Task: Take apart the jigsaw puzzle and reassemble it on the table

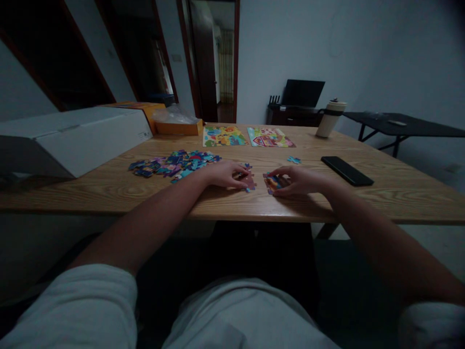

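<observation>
On the wooden table (363,201), near its front edge, two small joined sections of a jigsaw puzzle lie a short gap apart. My left hand (225,174) holds the reddish-brown left section (250,181) between thumb and fingers. My right hand (300,181) grips the other section (271,183), dark blue and orange, by its far and near edges; the palm hides part of it. A heap of loose jigsaw pieces (181,162) spreads beyond my left forearm. One light-blue jigsaw piece (294,159) lies alone past my right hand.
Two brightly coloured picture sheets (225,136) lie at the table's back. A white box (105,138) and an orange box tray (178,128) with clear plastic stand left. To the right are a black phone (346,170) and a cream tumbler (331,118).
</observation>
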Available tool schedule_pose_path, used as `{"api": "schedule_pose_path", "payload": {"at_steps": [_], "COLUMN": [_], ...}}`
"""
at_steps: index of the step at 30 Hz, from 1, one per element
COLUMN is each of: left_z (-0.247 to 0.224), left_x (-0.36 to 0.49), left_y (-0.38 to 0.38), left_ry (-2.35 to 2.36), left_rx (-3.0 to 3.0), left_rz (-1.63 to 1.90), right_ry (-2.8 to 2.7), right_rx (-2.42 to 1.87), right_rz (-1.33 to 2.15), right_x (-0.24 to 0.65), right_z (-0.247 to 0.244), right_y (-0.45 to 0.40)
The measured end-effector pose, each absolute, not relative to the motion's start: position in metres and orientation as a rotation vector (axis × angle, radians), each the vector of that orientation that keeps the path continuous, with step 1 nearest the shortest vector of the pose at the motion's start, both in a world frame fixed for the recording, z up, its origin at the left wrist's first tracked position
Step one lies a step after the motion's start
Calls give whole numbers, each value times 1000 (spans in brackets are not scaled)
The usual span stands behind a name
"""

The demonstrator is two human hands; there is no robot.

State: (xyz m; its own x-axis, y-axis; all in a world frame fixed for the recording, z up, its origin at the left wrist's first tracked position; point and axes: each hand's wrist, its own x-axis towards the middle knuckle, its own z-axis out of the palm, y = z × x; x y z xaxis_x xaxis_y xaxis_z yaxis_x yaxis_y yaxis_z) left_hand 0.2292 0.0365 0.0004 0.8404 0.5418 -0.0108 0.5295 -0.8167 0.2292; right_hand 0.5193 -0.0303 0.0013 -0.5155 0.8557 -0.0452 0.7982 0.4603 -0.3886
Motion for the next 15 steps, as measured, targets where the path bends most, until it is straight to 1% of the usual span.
{"api": "schedule_pose_path", "payload": {"at_steps": [4, 15], "left_z": [1, 3], "left_x": [229, 230], "left_y": [36, 34], "left_ry": [822, 788], "left_rx": [2813, 2795], "left_rz": [78, 81], "right_ry": [-2551, -2498], "right_rx": [-1409, -1319], "right_rz": [474, 505], "right_x": [505, 498], "right_z": [-1, -9], "right_y": [-27, -14]}}
